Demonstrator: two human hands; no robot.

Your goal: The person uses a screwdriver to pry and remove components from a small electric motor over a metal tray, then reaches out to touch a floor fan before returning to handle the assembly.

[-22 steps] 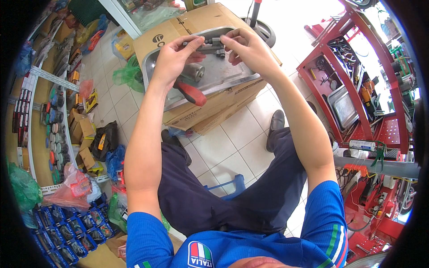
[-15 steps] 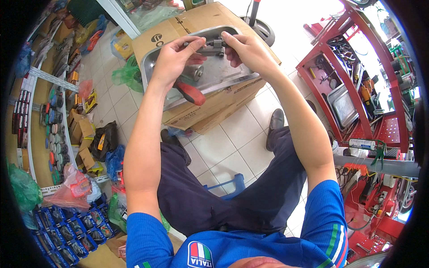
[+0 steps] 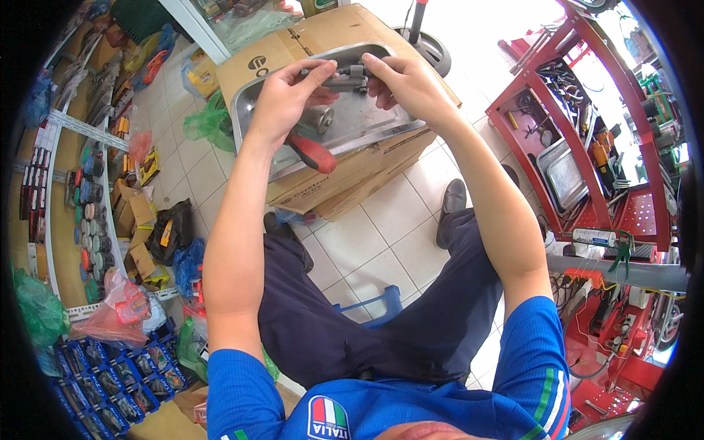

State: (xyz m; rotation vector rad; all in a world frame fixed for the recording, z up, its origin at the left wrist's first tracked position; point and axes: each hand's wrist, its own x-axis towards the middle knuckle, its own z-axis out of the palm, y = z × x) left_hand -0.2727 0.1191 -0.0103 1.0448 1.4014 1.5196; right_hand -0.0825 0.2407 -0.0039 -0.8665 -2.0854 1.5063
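Note:
Over a shallow metal tray [image 3: 381, 119], both my hands hold a small dark grey metal part [image 3: 347, 78] with a rod-like body and a block at its right. My left hand [image 3: 287, 95] pinches its left end between thumb and fingers. At the right end, my right hand [image 3: 405, 82] is closed on it with thumb and curled fingers. My fingers cover both ends of the part. Below my left hand a tool with a red and black handle [image 3: 314, 152] rests across the tray's near rim. Beside it in the tray lies a round silvery metal piece [image 3: 320, 118], partly hidden.
The tray sits on a cardboard box [image 3: 323, 194] between my feet. A blue stool-like frame [image 3: 378, 304] stands on the tiled floor below me. At right is a red tool cart [image 3: 506, 121] with tools; at left, shelves [image 3: 55, 213] with packaged goods and plastic bags.

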